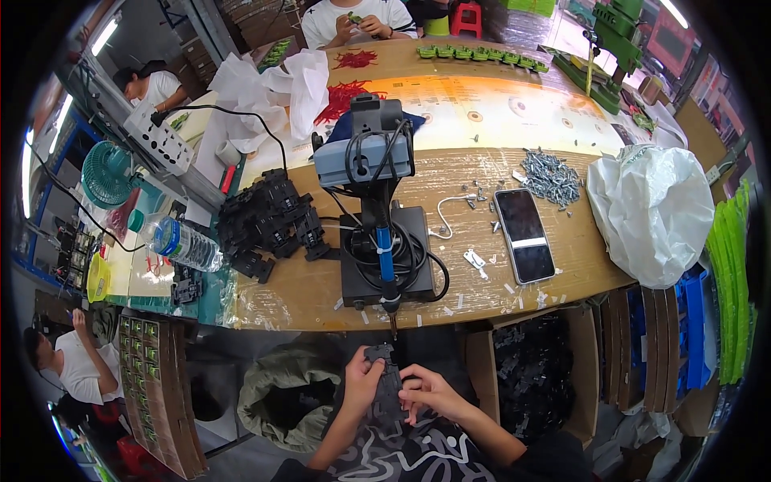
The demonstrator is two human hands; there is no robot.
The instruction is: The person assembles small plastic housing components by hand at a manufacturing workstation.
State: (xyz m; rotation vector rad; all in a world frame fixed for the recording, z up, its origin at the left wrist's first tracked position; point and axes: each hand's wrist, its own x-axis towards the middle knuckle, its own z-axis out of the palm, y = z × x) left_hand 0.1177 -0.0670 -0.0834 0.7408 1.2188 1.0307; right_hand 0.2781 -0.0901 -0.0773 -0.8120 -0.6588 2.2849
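With my left grip I am holding a black plastic part closed between thumb and fingers. My right grip is bending its fingers, half closed, at the part's right edge; whether it is pinching something, I cannot tell. The part is being held in front of the surface, below the tip of a powered driver. A phone is lying near many screws.
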